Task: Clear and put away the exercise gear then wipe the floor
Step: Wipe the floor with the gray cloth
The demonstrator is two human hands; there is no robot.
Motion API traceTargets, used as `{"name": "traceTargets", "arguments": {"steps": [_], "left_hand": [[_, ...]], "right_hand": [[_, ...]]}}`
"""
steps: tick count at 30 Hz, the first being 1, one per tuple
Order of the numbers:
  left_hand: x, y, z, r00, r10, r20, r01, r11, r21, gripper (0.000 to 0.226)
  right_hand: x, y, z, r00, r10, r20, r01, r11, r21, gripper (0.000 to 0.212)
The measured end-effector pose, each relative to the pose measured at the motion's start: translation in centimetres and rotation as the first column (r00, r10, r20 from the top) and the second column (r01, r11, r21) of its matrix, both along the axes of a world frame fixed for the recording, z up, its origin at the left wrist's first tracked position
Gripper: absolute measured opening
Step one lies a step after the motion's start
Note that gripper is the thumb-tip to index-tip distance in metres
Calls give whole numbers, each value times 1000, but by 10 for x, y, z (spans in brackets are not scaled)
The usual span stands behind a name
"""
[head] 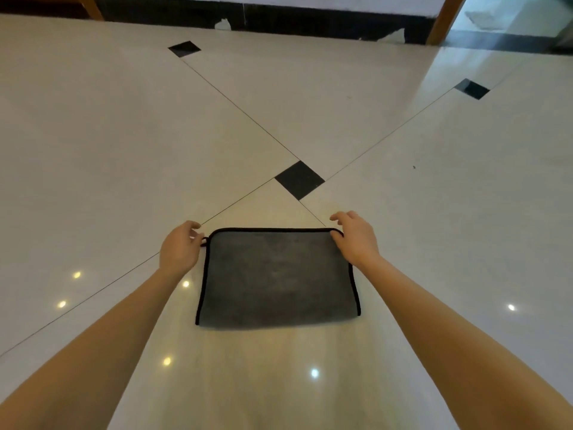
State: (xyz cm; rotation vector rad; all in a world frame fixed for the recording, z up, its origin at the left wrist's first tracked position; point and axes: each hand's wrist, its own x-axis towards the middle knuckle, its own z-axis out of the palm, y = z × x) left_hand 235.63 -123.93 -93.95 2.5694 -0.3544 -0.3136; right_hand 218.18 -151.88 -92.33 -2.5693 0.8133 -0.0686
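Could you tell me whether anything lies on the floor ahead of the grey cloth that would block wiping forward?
Nothing visible does. The grey cloth lies flat, with the left hand and right hand at its far corners. The floor ahead shows only flush dark tile insets up to the wall.

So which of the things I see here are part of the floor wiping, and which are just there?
Part of the job:
- flat grey cloth with black trim, far corners pinched by the left hand and right hand
- glossy cream tiled floor, being wiped

Just there:
- black diamond tile inset
- chipped black skirting strip
- brown wooden door frame
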Motion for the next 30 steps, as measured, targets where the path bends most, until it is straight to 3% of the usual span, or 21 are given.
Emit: {"name": "traceTargets", "arguments": {"steps": [3, 6, 10, 13, 19, 30], "left_hand": [[-32, -3, -19, 981, -4, 192, 17, 998, -66, 30], [-66, -7, -39, 914, -223, 339, 239, 971, -3, 38], [-104, -14, -69, 888, -398, 228, 360, 913, 193, 57], [-117, -13, -85, 934, -339, 114, 298, 915, 273, 69], [-123, -4, -99, 911, -389, 136, 314, 869, 383, 66], [-62, -42, -101, 908, -383, 168, 297, 874, 385, 67]], "right_hand": [[-4, 23, -16, 995, 68, 68, -56, 984, -169, 37], [-18, 56, -48, 964, 261, 46, -235, 922, -306, 37], [-34, 92, -78, 911, 366, -191, -405, 881, -244, 44], [-37, 93, -86, 900, 343, -268, -403, 890, -213, 46], [-46, 99, -98, 878, 406, -252, -459, 864, -207, 54], [14, 73, -101, 911, 377, -166, -405, 895, -189, 55]]}}
